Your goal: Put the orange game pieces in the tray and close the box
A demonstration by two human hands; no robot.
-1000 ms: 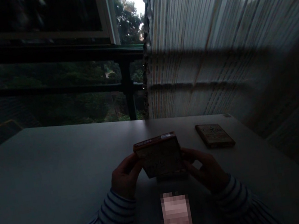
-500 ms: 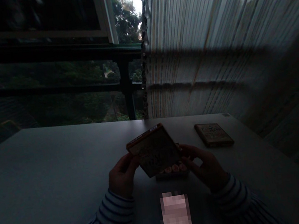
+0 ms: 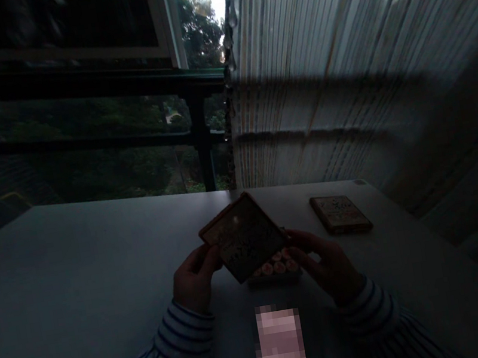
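I'm working over a pale, smooth desk (image 3: 77, 277) in dim light, its matte top looking hard and flat; behind it to the right hangs a curtain (image 3: 312, 40) of fine, stripe-like threads, soft and partly see-through. Striped cloth sleeves (image 3: 185, 339) lead to my left hand (image 3: 193, 277) and right hand (image 3: 327, 262). Both have a grip on the printed cover (image 3: 245, 235), pinching it near opposite corners, thumbs towards me; it is tilted, raised above the desk in front of me. I'd judge it light and stiff, probably card, so the firm rim is the place to take hold; a squeeze on the broad panel could dent it, and a glossy print might slip a little. Right of it, well apart, a flat box (image 3: 339, 213) with similar brownish edges and a paler printed face lies on the desk. Under the cover's lower right side sits a shallow tray (image 3: 275, 280), partly hidden, bearing round discs (image 3: 279, 267) in rows, smooth-looking, likely hard, with marks too dark for me to read.
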